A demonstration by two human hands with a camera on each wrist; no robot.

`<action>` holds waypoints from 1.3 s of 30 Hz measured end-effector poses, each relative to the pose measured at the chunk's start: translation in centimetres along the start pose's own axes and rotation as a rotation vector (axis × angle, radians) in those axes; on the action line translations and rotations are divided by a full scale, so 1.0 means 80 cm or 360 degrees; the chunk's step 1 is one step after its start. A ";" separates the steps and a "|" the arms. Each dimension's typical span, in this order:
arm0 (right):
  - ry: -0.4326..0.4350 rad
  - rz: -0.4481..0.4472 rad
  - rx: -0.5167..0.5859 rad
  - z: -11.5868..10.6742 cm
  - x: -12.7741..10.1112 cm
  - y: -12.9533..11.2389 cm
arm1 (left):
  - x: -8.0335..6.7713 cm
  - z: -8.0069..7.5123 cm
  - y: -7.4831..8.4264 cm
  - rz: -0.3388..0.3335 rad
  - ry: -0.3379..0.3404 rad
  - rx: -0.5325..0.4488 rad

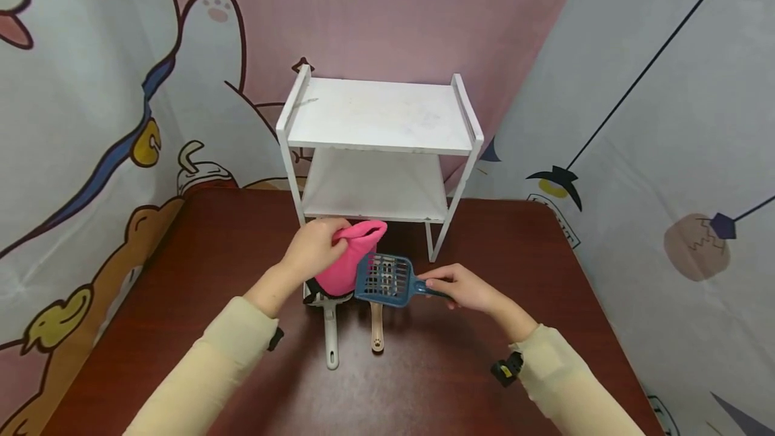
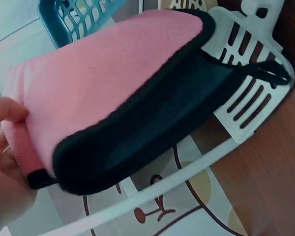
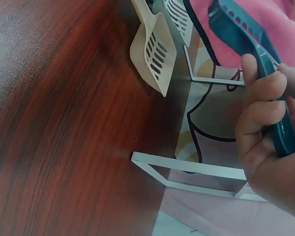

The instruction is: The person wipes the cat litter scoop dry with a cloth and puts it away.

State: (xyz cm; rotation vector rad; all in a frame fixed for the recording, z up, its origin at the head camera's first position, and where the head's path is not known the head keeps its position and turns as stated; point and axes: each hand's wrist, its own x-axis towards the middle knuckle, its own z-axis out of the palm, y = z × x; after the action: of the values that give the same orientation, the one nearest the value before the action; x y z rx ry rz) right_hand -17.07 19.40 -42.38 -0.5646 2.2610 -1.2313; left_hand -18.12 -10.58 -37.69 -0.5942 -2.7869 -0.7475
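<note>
Cartoon-printed curtains hung behind a dark red-brown wooden table [image 1: 212, 288], on which a white two-tier shelf [image 1: 379, 116] stood against the backdrop. Just in front of the shelf, the left hand [image 1: 315, 247] had its fingers curled round the upper edge of a pink mitt [image 1: 348, 261] with black trim, raised above a white slotted scoop [image 1: 329, 328] lying on the table. Beside it, the right hand [image 1: 466, 288] pinched the handle of a blue slotted scoop [image 1: 384, 280] between thumb and curled fingers, its head touching the mitt. A beige scoop [image 1: 377, 328] lay beneath, handle toward the person.
</note>
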 end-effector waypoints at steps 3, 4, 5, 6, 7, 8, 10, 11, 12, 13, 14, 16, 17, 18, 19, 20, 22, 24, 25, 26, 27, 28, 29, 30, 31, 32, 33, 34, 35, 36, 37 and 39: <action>0.0035 0.0004 0.0033 0.000 0.001 0.001 | 0.004 0.006 0.007 0.0046 -0.0159 -0.0056; 0.0046 0.0001 0.0043 0.000 0.002 0.001 | 0.005 0.008 0.008 0.0062 -0.0212 -0.0079; 0.0056 -0.0008 0.0049 0.000 0.001 0.001 | 0.006 0.009 0.009 0.0070 -0.0260 -0.0096; 0.0065 -0.0007 0.0051 0.000 0.002 0.001 | 0.006 0.011 0.010 0.0076 -0.0298 -0.0106; 0.0069 -0.0007 0.0057 0.000 0.002 0.001 | 0.005 0.013 0.010 0.0085 -0.0321 -0.0109; 0.0073 -0.0010 0.0057 0.000 0.002 0.001 | 0.005 0.014 0.010 0.0092 -0.0340 -0.0109; 0.0078 -0.0017 0.0059 0.001 0.002 0.001 | 0.003 0.018 0.011 0.0097 -0.0372 -0.0145; 0.0080 -0.0020 0.0065 0.002 0.001 0.000 | 0.002 0.020 0.011 0.0093 -0.0376 -0.0150; 0.0082 -0.0020 0.0073 0.002 0.002 0.001 | 0.001 0.022 0.011 0.0096 -0.0370 -0.0153; 0.0084 -0.0028 0.0085 0.003 0.001 0.000 | 0.000 0.023 0.011 0.0094 -0.0359 -0.0159; 0.0086 -0.0036 0.0093 0.003 0.001 0.000 | 0.000 0.025 0.011 0.0091 -0.0347 -0.0168; 0.0086 -0.0055 0.0103 0.004 0.002 0.000 | -0.001 0.028 0.010 0.0090 -0.0301 -0.0151; 0.0087 -0.0066 0.0095 0.005 0.002 0.000 | -0.001 0.030 0.010 0.0090 -0.0277 -0.0134; 0.0087 -0.0073 0.0075 0.005 0.002 0.001 | -0.002 0.031 0.010 0.0099 -0.0255 -0.0120; 0.0088 -0.0076 0.0043 0.005 0.002 0.001 | -0.002 0.031 0.010 0.0106 -0.0241 -0.0109; 0.0088 -0.0076 0.0004 0.005 0.003 0.002 | -0.002 0.032 0.009 0.0119 -0.0230 -0.0097; 0.0088 -0.0068 -0.0082 0.004 0.003 0.003 | -0.002 0.031 0.009 0.0141 -0.0229 -0.0077; 0.0087 -0.0055 -0.0161 0.003 0.002 0.004 | -0.002 0.030 0.008 0.0175 -0.0231 -0.0070; 0.0081 -0.0054 -0.0192 0.002 0.002 0.005 | -0.002 0.030 0.007 0.0180 -0.0237 -0.0069; 0.0071 -0.0057 -0.0210 0.001 0.002 0.005 | -0.001 0.029 0.007 0.0191 -0.0235 -0.0066; 0.0059 -0.0065 -0.0225 0.000 0.002 0.005 | -0.001 0.028 0.007 0.0203 -0.0233 -0.0065; 0.0048 -0.0073 -0.0233 0.000 0.002 0.005 | 0.000 0.028 0.007 0.0215 -0.0233 -0.0060; 0.0037 -0.0082 -0.0239 0.000 0.002 0.005 | 0.001 0.027 0.008 0.0227 -0.0235 -0.0055; 0.0031 -0.0093 -0.0245 0.001 0.003 0.005 | 0.002 0.026 0.009 0.0236 -0.0252 -0.0053; 0.0027 -0.0104 -0.0251 0.001 0.003 0.004 | 0.003 0.026 0.009 0.0253 -0.0282 -0.0047; 0.0028 -0.0113 -0.0258 0.002 0.004 0.003 | 0.004 0.025 0.011 0.0273 -0.0325 -0.0054; 0.0029 -0.0117 -0.0264 0.002 0.005 0.002 | 0.004 0.025 0.012 0.0292 -0.0387 -0.0053; 0.0030 -0.0119 -0.0273 0.002 0.005 0.000 | 0.004 0.025 0.013 0.0313 -0.0456 -0.0048; 0.0031 -0.0121 -0.0282 0.002 0.005 -0.001 | 0.005 0.024 0.014 0.0332 -0.0523 -0.0054; 0.0032 -0.0121 -0.0293 0.002 0.005 -0.002 | 0.004 0.024 0.015 0.0346 -0.0584 -0.0059; 0.0034 -0.0118 -0.0302 0.001 0.004 -0.002 | 0.004 0.024 0.015 0.0357 -0.0630 -0.0067; 0.0046 -0.0112 -0.0301 -0.003 0.003 -0.001 | 0.004 0.023 0.014 0.0367 -0.0663 -0.0069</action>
State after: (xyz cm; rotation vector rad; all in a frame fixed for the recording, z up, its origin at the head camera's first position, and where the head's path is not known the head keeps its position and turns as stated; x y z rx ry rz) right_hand -17.35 19.38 -42.27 -0.7059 2.4166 -1.0706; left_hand -18.04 -8.61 -38.70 -1.1771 -2.9919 -0.7035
